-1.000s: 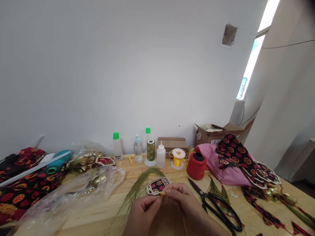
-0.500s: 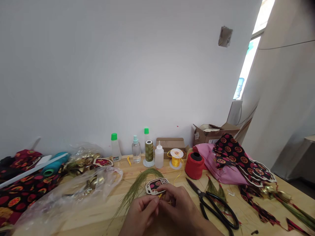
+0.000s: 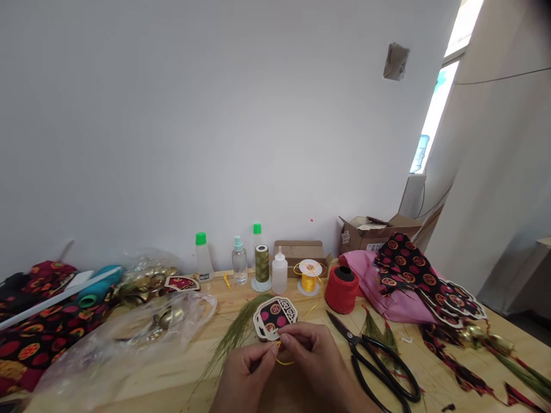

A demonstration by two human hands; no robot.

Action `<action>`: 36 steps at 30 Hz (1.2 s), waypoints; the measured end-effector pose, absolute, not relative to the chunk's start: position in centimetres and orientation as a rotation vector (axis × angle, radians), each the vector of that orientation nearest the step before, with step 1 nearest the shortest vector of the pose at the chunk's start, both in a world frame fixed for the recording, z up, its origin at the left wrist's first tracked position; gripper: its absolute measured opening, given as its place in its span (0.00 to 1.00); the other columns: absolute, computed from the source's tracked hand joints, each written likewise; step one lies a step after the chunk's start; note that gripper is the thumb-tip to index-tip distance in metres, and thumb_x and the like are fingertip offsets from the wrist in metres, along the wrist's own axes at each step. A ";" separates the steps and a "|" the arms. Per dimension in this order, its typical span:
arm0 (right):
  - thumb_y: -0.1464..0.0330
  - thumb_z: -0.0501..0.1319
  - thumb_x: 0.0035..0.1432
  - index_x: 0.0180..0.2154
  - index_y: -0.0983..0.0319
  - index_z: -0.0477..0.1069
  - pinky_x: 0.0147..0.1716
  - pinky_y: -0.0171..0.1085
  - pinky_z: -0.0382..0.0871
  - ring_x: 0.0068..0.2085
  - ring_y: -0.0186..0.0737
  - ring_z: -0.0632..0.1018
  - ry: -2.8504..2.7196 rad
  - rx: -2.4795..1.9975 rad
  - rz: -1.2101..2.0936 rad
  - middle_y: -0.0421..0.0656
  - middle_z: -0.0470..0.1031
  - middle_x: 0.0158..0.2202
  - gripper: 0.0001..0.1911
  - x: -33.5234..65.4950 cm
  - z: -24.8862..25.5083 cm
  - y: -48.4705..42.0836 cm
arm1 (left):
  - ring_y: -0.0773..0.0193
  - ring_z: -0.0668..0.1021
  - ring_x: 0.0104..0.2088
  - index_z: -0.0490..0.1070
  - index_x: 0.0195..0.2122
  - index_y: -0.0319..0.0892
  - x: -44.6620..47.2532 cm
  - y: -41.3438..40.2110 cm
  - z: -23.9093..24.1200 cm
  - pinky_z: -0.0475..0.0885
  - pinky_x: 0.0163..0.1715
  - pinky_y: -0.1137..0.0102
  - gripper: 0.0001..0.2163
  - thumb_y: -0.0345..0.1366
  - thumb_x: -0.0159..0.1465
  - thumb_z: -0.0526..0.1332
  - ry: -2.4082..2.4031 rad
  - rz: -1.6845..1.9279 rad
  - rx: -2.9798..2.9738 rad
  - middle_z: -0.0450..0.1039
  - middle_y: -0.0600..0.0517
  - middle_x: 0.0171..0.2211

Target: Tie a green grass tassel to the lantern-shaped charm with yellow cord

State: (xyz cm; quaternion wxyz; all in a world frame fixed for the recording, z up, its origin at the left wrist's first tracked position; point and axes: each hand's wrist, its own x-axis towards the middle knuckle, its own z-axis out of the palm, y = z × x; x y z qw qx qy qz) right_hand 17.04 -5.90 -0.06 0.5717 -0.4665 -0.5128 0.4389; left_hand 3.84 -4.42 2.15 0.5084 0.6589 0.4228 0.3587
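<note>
Both my hands work close together at the bottom middle, over a wooden table [image 3: 181,373]. My left hand [image 3: 243,376] and my right hand [image 3: 316,358] each pinch a thin yellow cord [image 3: 284,360] that forms a small loop between them. The cord is attached to a patterned black-and-pink fabric ornament [image 3: 274,317], which tilts up just above my fingertips. A bundle of green tassel threads [image 3: 235,335] lies to the left of the ornament.
Black scissors [image 3: 374,358] lie right of my hands. Behind stand a red thread cone [image 3: 342,288], a yellow cord spool [image 3: 310,276], an olive spool [image 3: 262,264] and small bottles [image 3: 280,272]. A plastic bag [image 3: 129,338] of brass bells and patterned fabric [image 3: 38,332] lie left; more ornaments [image 3: 443,298] right.
The ornament has risen from lying flat to tilting up toward me. A loop of yellow cord now shows between my fingers.
</note>
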 end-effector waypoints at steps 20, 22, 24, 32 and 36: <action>0.71 0.62 0.42 0.34 0.64 0.70 0.27 0.32 0.66 0.30 0.39 0.76 -1.141 -1.080 1.071 0.45 0.76 0.29 0.12 16.7 -0.1 -6.0 | 0.75 0.54 0.12 0.74 0.23 0.38 3.8 -3.6 0.9 0.46 0.13 0.77 0.16 0.48 0.46 0.59 1.089 0.745 1.250 0.59 0.60 0.11; 0.71 0.61 0.43 0.35 0.63 0.70 0.27 0.33 0.66 0.30 0.40 0.76 -1.187 -1.095 1.028 0.45 0.76 0.29 0.12 16.7 -0.1 -6.1 | 0.75 0.55 0.13 0.75 0.25 0.38 3.8 -3.6 0.9 0.46 0.12 0.78 0.16 0.47 0.46 0.60 1.087 0.755 1.208 0.61 0.59 0.12; 0.71 0.61 0.43 0.35 0.62 0.71 0.26 0.33 0.66 0.30 0.40 0.76 -1.216 -1.122 0.970 0.46 0.76 0.30 0.12 16.8 -0.1 -6.2 | 0.75 0.57 0.14 0.76 0.27 0.37 3.7 -3.6 0.7 0.47 0.13 0.78 0.17 0.47 0.46 0.60 1.067 0.776 1.186 0.62 0.58 0.13; 0.67 0.62 0.43 0.31 0.64 0.71 0.29 0.35 0.65 0.30 0.41 0.75 -1.123 -1.086 0.958 0.46 0.76 0.27 0.09 16.8 0.1 -6.0 | 0.73 0.60 0.16 0.75 0.21 0.37 3.4 -3.4 1.1 0.54 0.16 0.76 0.13 0.44 0.47 0.60 1.083 0.841 1.307 0.62 0.57 0.14; 0.67 0.63 0.43 0.28 0.64 0.72 0.28 0.32 0.65 0.29 0.38 0.75 -1.024 -1.039 1.004 0.45 0.77 0.27 0.08 16.6 -0.2 -5.9 | 0.68 0.64 0.21 0.74 0.18 0.39 3.8 -3.6 1.6 0.59 0.21 0.75 0.11 0.42 0.47 0.60 1.105 0.872 1.410 0.63 0.57 0.14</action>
